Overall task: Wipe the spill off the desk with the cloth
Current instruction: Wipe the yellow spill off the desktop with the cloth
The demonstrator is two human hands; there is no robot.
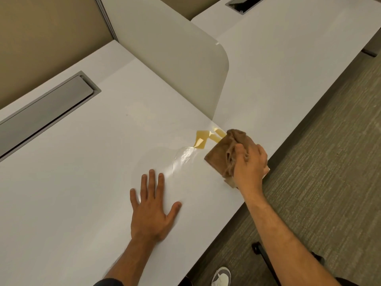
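The brown cloth (221, 156) lay bunched beside the yellow spill (201, 140). Right hand (250, 162) fingers gripped it; left hand (152, 207) fingers lay spread on the tabletop (82, 182).

Brown cloth (218, 159), bunched and folded, sits flat on the white worktop (82, 182) near its front edge, its far corner touching the yellow spill (201, 139).

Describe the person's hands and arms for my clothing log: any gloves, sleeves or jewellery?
The left hand and the right hand are bare: no gloves, rings or watch show. Both forearms are uncovered; a dark sleeve edge appears on the left arm at the bottom of the frame.
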